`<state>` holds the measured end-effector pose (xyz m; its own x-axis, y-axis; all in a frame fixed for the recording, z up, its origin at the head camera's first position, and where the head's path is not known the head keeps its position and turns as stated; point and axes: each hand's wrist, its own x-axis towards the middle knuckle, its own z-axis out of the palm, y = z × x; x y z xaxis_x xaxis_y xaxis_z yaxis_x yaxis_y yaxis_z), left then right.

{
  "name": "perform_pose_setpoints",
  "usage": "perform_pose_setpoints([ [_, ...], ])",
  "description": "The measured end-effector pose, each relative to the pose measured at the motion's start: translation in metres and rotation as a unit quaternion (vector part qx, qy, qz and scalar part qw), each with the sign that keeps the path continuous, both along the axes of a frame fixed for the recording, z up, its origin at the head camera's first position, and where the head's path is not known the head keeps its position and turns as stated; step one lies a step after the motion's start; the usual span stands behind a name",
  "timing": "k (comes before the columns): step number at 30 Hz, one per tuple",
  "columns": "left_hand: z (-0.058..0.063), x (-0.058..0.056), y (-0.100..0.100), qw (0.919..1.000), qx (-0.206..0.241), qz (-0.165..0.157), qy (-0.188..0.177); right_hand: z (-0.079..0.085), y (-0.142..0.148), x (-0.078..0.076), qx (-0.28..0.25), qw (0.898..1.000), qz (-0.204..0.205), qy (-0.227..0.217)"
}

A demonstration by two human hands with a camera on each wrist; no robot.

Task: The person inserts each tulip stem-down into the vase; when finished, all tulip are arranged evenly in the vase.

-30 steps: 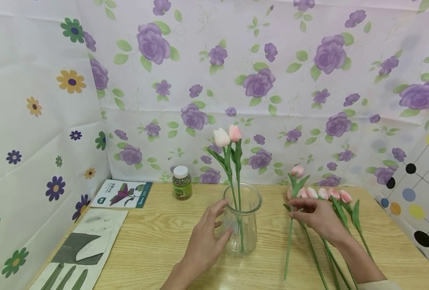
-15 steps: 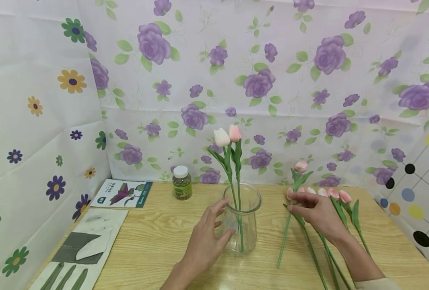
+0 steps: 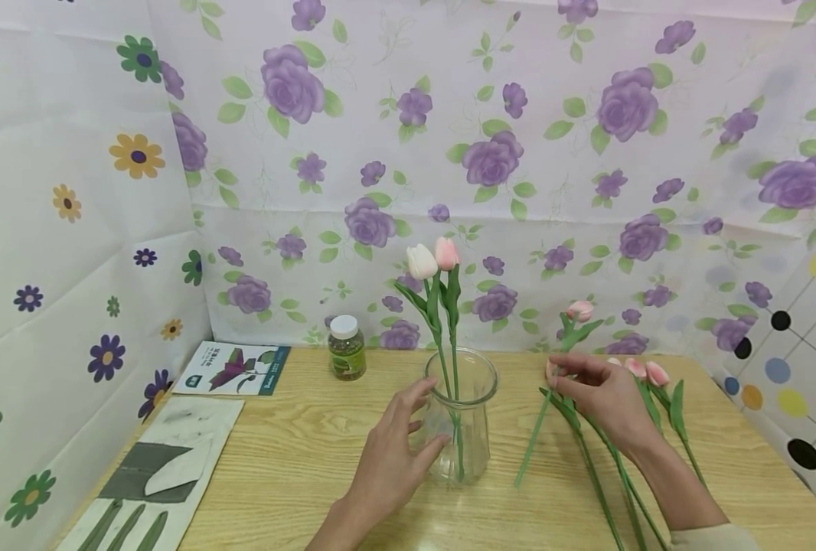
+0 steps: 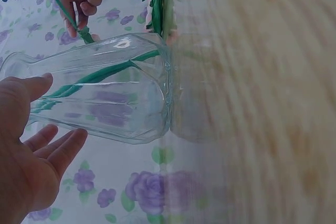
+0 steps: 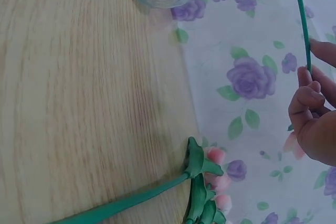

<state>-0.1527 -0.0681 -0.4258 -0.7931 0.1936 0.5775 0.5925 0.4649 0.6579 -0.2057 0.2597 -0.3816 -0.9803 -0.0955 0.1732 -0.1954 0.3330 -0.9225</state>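
A glass vase point(image 3: 473, 436) stands upright on the table, holding a white tulip point(image 3: 422, 261) and a pink tulip point(image 3: 447, 253). My left hand point(image 3: 397, 451) is at the vase's left side with fingers spread and only slightly bent; in the left wrist view, the thumb and fingertips point(image 4: 79, 136) overlap the glass. To the right of the vase, my right hand point(image 3: 604, 398) pinches another pink tulip point(image 3: 580, 311) by its green stem point(image 5: 303, 19). That stem slants, its lower end pointing toward the vase. Behind and under this hand lie several more pink tulips point(image 3: 656, 373), partly hidden.
A small jar point(image 3: 346, 356) with a white lid stands at the back left. Beside it lie a booklet point(image 3: 232, 369) and a printed sheet point(image 3: 167, 467) along the table's left side. Flowered cloth point(image 3: 435, 153) hangs behind the wooden table point(image 3: 298, 459).
The tulip in my right hand has tilted: its bloom moved right and its stem's lower end swung up and left toward the vase. My left hand and the vase have stayed put.
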Motion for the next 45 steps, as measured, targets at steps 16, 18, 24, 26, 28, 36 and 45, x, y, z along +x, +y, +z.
perform_pose_setpoints([
  [16, 0.002, 0.0, 0.0, 1.0, -0.003, 0.001, -0.009, 0.006, -0.005, -0.001, -0.08, 0.997, 0.006, 0.0],
  [18, 0.002, 0.0, 0.0, 0.9999, -0.002, 0.002, -0.01, 0.008, -0.007, -0.002, -0.093, 0.996, 0.008, -0.002],
  [24, 0.002, 0.001, -0.001, 0.9999, -0.002, 0.0, -0.013, 0.012, -0.011, -0.002, -0.113, 0.994, 0.001, -0.001],
  [26, 0.002, 0.001, -0.001, 0.9999, -0.001, -0.001, -0.013, 0.014, -0.012, -0.002, -0.117, 0.993, -0.001, 0.001],
  [28, 0.002, 0.001, -0.001, 0.9999, -0.002, 0.0, -0.013, 0.015, -0.014, -0.002, -0.12, 0.993, -0.002, 0.001],
  [36, 0.001, 0.001, -0.001, 0.9999, -0.005, -0.001, -0.01, 0.021, -0.019, -0.004, -0.138, 0.99, -0.026, -0.01],
  [45, 0.0, 0.0, -0.001, 1.0, -0.002, -0.001, -0.009, 0.028, -0.027, -0.007, -0.158, 0.986, -0.047, -0.021],
])
